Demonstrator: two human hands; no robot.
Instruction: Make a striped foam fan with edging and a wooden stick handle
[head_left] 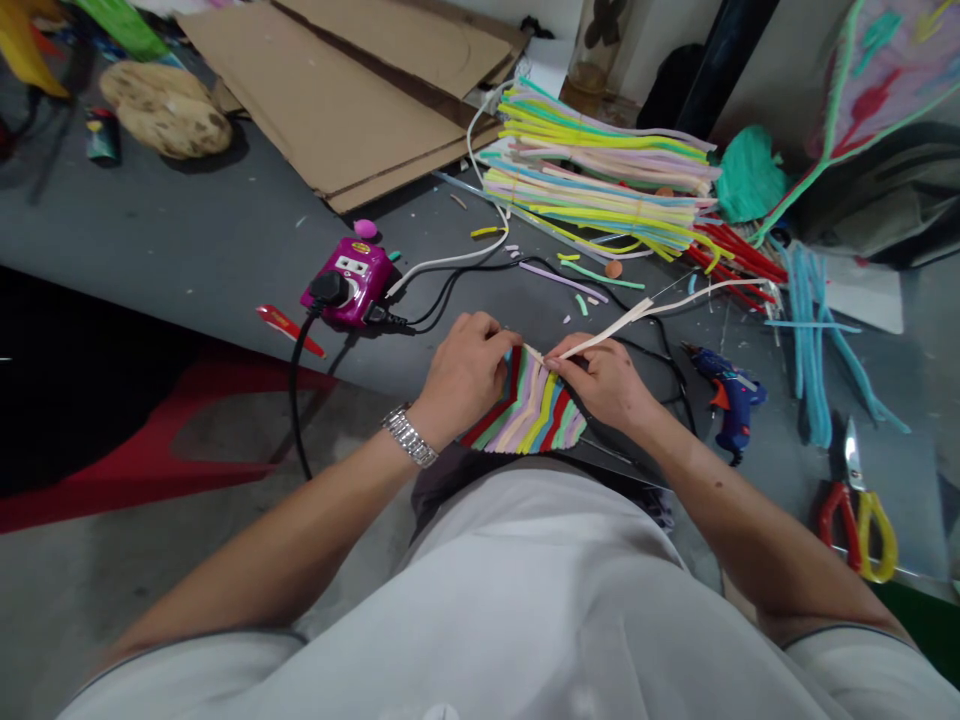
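Note:
A panel of striped pipe cleaners (529,408), in red, green, lilac, cream, yellow and blue zigzags, lies at the table's near edge close to my body. My left hand (466,375), with a metal watch at its wrist, is closed on the panel's upper left edge. Between the thumb and fingers of my right hand (600,375) is a cream pipe cleaner (611,328), pinched at the panel's top edge. Its long free part reaches up and to the right, looking doubled near the hand. My fingers hide part of where it meets the panel.
Bundles of coloured pipe cleaners (600,185) lie at the back, beside cardboard sheets (352,110). A purple power socket (352,283) with cords is left of my hands. At right are a blue glue gun (731,395), light-blue pipe cleaners (810,340) and scissors (855,505).

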